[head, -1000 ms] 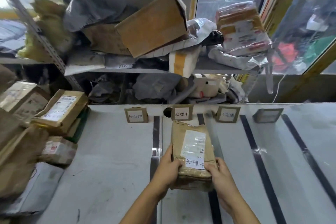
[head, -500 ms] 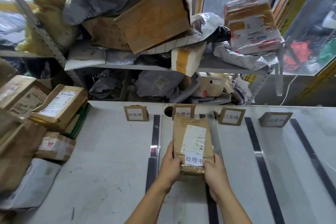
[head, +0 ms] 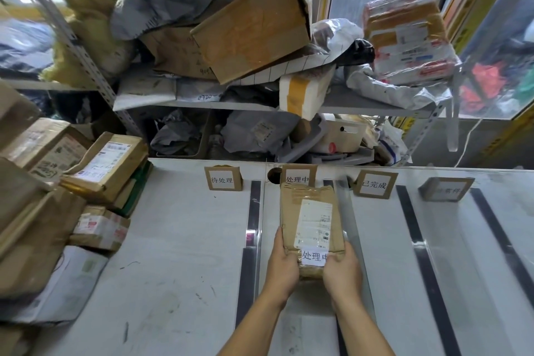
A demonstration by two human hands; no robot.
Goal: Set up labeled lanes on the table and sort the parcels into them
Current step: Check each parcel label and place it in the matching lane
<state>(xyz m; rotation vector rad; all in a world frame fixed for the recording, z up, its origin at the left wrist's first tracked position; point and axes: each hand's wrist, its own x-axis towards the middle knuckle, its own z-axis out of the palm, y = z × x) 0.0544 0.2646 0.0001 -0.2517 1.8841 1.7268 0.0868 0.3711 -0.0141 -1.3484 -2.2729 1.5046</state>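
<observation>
Between two tape strips (head: 250, 228), both hands (head: 312, 272) grip the parcel (head: 310, 217).

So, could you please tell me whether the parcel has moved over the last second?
Yes, slightly. The parcel has slid away from the person, up the lane. Its far edge now meets the 处理中 sign, where a small gap showed before.

A brown taped parcel (head: 310, 217) with a white shipping label and a "处理中" slip lies lengthwise in the second lane, between black tape strips (head: 250, 240), its far end just before the matching "处理中" lane sign (head: 298, 178) on the tabletop (head: 179, 254).
</observation>
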